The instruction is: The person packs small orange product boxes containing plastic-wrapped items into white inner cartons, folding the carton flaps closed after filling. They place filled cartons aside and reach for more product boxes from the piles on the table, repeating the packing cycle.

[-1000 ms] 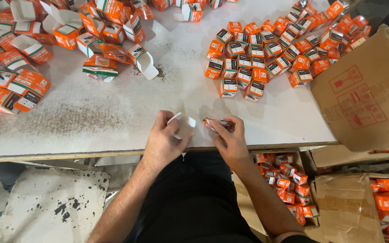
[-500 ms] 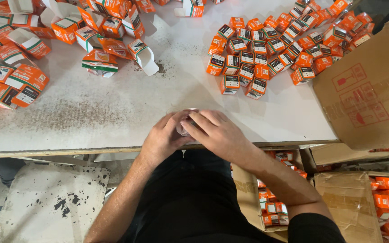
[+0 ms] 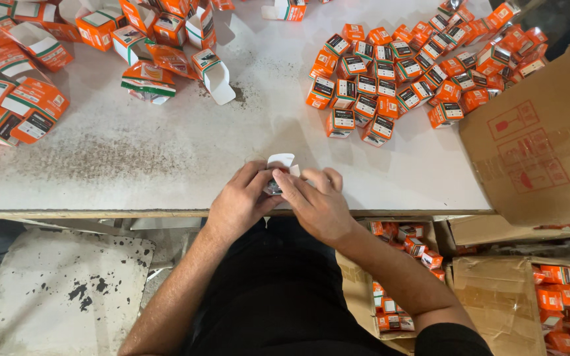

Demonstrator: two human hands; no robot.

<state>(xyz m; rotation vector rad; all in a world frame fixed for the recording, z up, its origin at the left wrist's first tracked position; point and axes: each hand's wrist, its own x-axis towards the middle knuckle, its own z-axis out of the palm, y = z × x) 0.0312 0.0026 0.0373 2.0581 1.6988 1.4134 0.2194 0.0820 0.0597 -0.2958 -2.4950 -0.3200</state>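
Observation:
Both my hands meet at the near edge of the white worktable (image 3: 166, 158). My left hand (image 3: 242, 198) and my right hand (image 3: 315, 201) together grip a small carton (image 3: 280, 165) with its white flap standing open at the top. A small dark item sits between my fingers at the carton's mouth, mostly hidden. Closed orange cartons (image 3: 397, 72) lie packed together at the back right. Open, empty orange-and-white cartons (image 3: 146, 46) are heaped at the back left.
A large brown cardboard box (image 3: 536, 145) leans at the table's right edge. Below on the floor stand cardboard boxes (image 3: 496, 296) holding more orange cartons. A stained white board (image 3: 61, 290) lies on the floor at left.
My hands came apart a second ago, then closed together over the small carton. Now the carton's white flap shows above my fingers.

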